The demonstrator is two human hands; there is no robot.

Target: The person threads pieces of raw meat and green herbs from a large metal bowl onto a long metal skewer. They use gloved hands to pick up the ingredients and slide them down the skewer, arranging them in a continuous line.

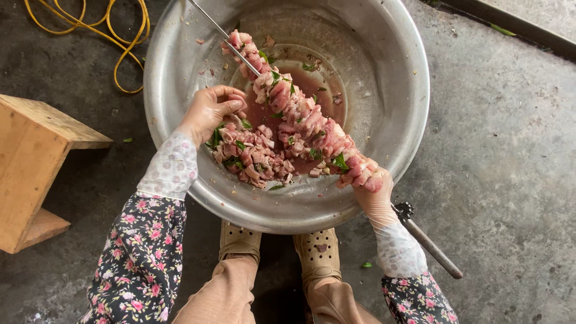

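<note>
1. Head view: right hand (373,195) grips the loaded skewer (303,117) low, slanting across the metal basin (396,66)
2. Left hand (210,108) pinches meat from the loose pile (252,159)
3. Thread pieces tight, steady skewer
4. Basin rim close; wooden stool (33,162) left, floor right open

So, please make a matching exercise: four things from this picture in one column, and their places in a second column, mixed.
Things:
1. yellow cord
2. wooden stool
3. loose meat pieces
4. skewer handle

Places:
a. inside the metal basin
b. on the floor, top left
c. behind the right hand
d. at the left edge

Pairs: 1-b, 2-d, 3-a, 4-c
</note>
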